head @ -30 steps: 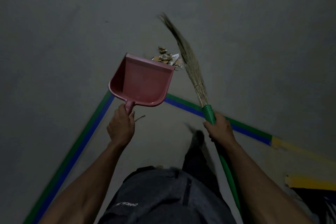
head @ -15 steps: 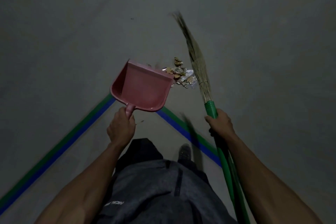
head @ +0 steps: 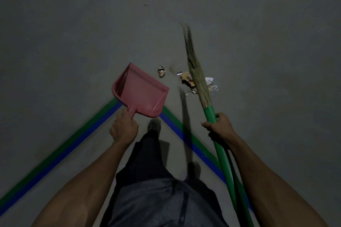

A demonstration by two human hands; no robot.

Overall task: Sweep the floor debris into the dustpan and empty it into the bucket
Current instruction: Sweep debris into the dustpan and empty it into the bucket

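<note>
Just ahead-right of the dustpan, gripped by our left hand, lies the debris, under the broom bristles, w/ our right hand clasping the handle; long axis runs fwd. Pan probably off the floor.

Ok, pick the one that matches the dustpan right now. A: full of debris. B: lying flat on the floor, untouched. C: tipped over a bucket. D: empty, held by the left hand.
D: the pink dustpan shows a bare inside, the left hand grips its handle, and the debris lies on the floor beside the broom.
</note>
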